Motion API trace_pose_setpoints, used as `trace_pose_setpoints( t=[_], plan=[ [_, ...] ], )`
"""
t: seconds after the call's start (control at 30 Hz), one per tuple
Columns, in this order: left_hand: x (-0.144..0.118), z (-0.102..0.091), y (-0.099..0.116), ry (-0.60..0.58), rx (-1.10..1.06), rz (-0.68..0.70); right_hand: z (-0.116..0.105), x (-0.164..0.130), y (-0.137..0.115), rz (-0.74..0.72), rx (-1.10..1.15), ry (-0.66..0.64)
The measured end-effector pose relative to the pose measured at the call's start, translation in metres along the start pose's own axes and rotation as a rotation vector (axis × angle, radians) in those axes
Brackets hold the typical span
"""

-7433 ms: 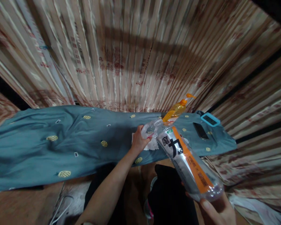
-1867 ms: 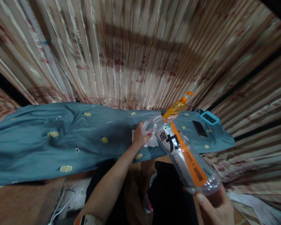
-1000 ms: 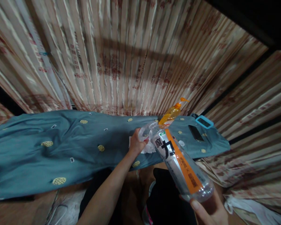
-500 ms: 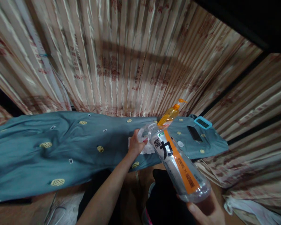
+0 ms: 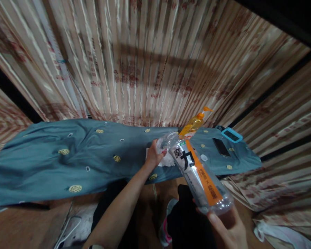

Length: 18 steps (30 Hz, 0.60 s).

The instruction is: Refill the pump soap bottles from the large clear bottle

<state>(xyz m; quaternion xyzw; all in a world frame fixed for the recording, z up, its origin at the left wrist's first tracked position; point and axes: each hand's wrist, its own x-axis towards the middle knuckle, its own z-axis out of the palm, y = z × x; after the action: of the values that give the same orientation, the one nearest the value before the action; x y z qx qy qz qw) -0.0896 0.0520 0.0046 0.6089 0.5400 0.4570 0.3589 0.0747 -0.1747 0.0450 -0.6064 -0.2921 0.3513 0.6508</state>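
Note:
My left hand point(image 5: 154, 155) is closed round a clear plastic cup point(image 5: 163, 143). A large clear plastic bottle point(image 5: 200, 178) with an orange and silver label lies tilted in my right hand point(image 5: 228, 226), gripped near its base. Its neck points down to the left, at the cup's mouth; I cannot tell whether liquid passes between them. Under the cup is a white tissue point(image 5: 168, 161). Just behind the bottle's neck stands an orange pump bottle point(image 5: 193, 126). A small round white cap point(image 5: 204, 157) lies to the right of the label.
A blue-green cloth with pineapple prints point(image 5: 134, 147) covers the low narrow surface. On its right end are a dark phone point(image 5: 221, 147) and a blue-framed device point(image 5: 232, 135). Patterned curtains point(image 5: 145, 69) hang behind and at the right. A white cable point(image 5: 68, 230) lies on the floor.
The view has shifted slightly, so most things sit a little farther right. Both hands keep their holds on the cup and the bottle, and the bottle's tilt looks nearly the same.

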Motion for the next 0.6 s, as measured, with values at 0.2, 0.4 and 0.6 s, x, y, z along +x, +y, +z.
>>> trace_pose_setpoints(
  t=[0.2,0.4,0.6],
  plan=[
    [0.004,0.0,-0.002,-0.009,-0.001,0.02,0.006,0.002,0.001,-0.042,0.003,0.002],
    [0.005,0.0,-0.003,-0.004,0.033,0.015,-0.002,0.014,0.013,-0.097,0.064,-0.085],
    [0.005,-0.001,-0.003,0.009,0.062,0.007,0.015,0.006,0.0,-0.038,0.16,-0.04]
  ],
)
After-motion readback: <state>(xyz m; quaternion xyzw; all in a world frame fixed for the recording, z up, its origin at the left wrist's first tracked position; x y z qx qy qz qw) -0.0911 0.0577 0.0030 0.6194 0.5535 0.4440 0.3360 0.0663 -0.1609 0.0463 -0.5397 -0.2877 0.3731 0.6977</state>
